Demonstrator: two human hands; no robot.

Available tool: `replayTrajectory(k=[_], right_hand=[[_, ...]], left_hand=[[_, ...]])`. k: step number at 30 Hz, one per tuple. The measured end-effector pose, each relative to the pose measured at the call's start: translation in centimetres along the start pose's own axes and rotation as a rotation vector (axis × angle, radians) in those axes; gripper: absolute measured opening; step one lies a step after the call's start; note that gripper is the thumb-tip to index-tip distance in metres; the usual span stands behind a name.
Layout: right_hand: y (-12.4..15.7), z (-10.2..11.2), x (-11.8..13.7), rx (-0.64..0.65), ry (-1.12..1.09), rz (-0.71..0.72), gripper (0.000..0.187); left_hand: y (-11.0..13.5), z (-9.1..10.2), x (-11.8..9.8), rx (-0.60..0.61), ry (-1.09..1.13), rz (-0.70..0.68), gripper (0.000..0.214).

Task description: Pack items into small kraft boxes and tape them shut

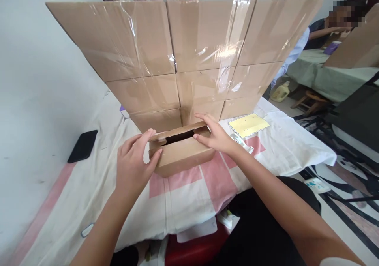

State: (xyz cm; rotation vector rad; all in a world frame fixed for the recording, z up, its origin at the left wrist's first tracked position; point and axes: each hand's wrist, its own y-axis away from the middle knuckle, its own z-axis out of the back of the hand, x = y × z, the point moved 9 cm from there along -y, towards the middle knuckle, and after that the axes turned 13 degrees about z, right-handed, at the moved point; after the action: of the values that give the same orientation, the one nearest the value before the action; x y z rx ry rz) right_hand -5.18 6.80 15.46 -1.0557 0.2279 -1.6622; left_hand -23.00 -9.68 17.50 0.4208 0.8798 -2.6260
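Observation:
A small cardboard box rests on the cloth-covered table with its top partly open, a dark gap showing between its flaps. My left hand grips its left end, thumb on the near edge and fingers at the back. At the right end, my right hand holds the same box, its thumb on the near flap by the gap and its fingers over the far flap. Just behind stands a tall panel of joined cardboard boxes covered with shiny clear tape. What lies inside the small box is too dark to make out.
A black phone lies at the left near the wall. Right of the box are a yellow card and a white tape-like item. Another person sits at a table at the far right. A detergent jug stands beyond the table.

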Motion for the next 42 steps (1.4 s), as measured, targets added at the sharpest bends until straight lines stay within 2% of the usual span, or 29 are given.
replayTrajectory(k=[6, 13, 18, 24, 30, 37, 42], right_hand=[[0.6, -0.3, -0.5, -0.015, -0.025, -0.008, 0.061], [0.8, -0.4, -0.8, -0.003, -0.037, -0.037, 0.058], [1.0, -0.4, -0.8, -0.001, -0.036, -0.038, 0.054], [1.3, -0.6, -1.4, 0.016, -0.035, -0.107, 0.052], [1.5, -0.6, -1.6, 0.000, -0.053, -0.124, 0.049], [1.5, -0.8, -1.9, 0.002, -0.075, -0.151, 0.048], [1.5, -0.8, -2.1, 0.003, -0.096, -0.175, 0.048]], left_hand=[[0.4, -1.0, -0.6, 0.024, -0.014, -0.057, 0.048], [0.7, -2.0, -0.3, 0.083, 0.018, -0.093, 0.039], [1.1, -2.7, -0.3, 0.155, -0.020, -0.100, 0.035], [1.4, -2.5, -0.6, 0.083, -0.015, -0.145, 0.034], [1.5, -1.7, -0.5, -0.008, 0.015, -0.114, 0.035], [1.4, -2.1, -0.5, 0.021, 0.026, -0.107, 0.032], [1.5, -2.3, -0.7, 0.049, 0.021, -0.150, 0.028]])
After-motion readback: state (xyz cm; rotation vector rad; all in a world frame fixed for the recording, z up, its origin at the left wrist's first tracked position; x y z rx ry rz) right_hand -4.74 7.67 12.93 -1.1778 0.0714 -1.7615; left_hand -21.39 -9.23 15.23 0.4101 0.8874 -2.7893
